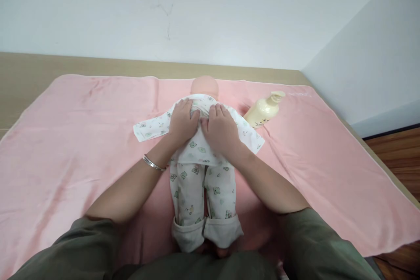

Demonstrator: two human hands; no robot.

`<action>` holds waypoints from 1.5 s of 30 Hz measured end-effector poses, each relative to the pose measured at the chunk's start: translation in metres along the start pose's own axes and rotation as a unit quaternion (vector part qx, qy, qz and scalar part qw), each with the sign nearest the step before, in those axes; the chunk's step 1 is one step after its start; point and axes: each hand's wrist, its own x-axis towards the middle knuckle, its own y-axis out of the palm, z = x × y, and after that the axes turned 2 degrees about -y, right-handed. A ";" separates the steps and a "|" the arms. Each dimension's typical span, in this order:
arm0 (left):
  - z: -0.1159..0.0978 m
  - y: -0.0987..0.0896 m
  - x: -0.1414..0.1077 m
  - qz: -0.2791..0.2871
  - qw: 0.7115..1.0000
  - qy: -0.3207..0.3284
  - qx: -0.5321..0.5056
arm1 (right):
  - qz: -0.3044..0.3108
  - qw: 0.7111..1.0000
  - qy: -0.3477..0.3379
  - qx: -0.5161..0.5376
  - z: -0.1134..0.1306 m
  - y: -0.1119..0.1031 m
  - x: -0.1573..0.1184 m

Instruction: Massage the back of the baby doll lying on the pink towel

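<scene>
A baby doll (204, 86) lies on a pink cloth (108, 140), its bald head away from me and its feet near my body. It wears a white patterned top (193, 151) with sleeves spread to both sides, and matching trousers (190, 188) with turned-up cuffs. My left hand (183, 121) rests flat on the left of the upper top, fingers extended. On the right of the top lies my right hand (219, 129), also flat with fingers stretched. The thumbs point toward each other, close together. Neither hand grips anything visible.
A cream pump bottle (262, 111) lies tilted on the cloth beside the doll's right-hand sleeve. Behind the cloth runs a light wooden surface edge (131, 64) against a white wall (229, 13). Brown wood (400, 153) shows at the far right.
</scene>
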 end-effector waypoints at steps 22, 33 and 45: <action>-0.010 -0.010 0.000 0.042 0.998 -0.037 0.031 | 0.020 1.000 -0.007 -0.007 0.000 -0.009 0.000; -0.031 -0.005 -0.022 0.042 0.998 0.007 0.042 | 0.032 0.999 -0.002 0.031 -0.024 -0.006 0.025; -0.023 -0.002 -0.020 -0.001 0.998 0.019 0.062 | 0.039 0.997 -0.010 0.061 -0.029 -0.003 0.031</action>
